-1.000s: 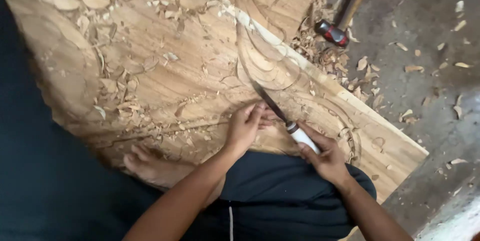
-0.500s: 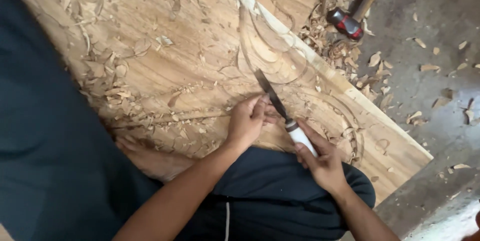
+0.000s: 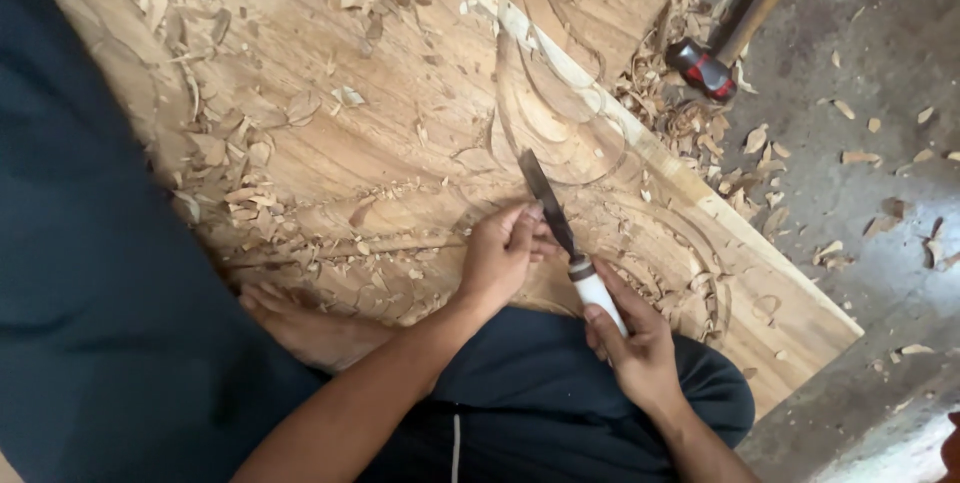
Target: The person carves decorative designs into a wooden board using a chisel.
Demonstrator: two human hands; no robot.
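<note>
Concrete floor, carved wood panel strewn with shavings.
Right hand grips the chisel handle; left hand pinches its blade mid-cut; next push seems to need steady guiding.

The board is raw, matt wood strewn with rough shavings; the chisel has a dull metal blade and glossy white handle.

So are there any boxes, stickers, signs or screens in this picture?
None in view: no package, label, sign or screen.
Only a carved wooden panel strewn with shavings, a chisel with a white handle held in both hands, and a red-and-black handled tool on the grey floor.
</note>
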